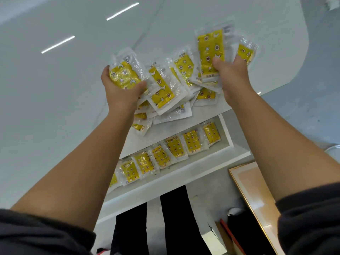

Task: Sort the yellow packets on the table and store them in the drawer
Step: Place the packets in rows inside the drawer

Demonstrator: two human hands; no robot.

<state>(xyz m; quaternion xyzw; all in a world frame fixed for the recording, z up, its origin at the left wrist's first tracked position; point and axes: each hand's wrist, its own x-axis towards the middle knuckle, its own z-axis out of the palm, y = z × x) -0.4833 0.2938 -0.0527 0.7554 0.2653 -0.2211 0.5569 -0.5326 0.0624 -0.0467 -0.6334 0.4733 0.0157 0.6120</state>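
Step in hand: The gathering and squaring of loose packets was judged to be the step, as both hands were occupied above the heap.
Left hand: By the left hand (121, 89) one yellow packet (123, 74) was grasped, with the fingers curled behind it and the thumb laid on its lower edge.
Right hand: By the right hand (232, 76) a small stack of packets (210, 50) was gripped, the thumb pressed on the front. A further packet (245, 52) was seen behind the fingers; whether it was held could not be told.
Heap: Many packets lay in an untidy heap (165, 92) on the white counter (55, 89), near its front edge.
Drawer: The drawer (184, 176) stood open below the counter, and a neat overlapping row of packets (174, 146) was already laid in it.
Next move: It was judged that the held packets should be aligned and brought down to the drawer. A firm grip would be needed, because the clear wrapping looked slippery.
Writing: Small print was seen on the clear margins, but it was too blurred to be read. No brand could be named.
Pattern: Stars, moons and flower shapes were printed on the yellow.
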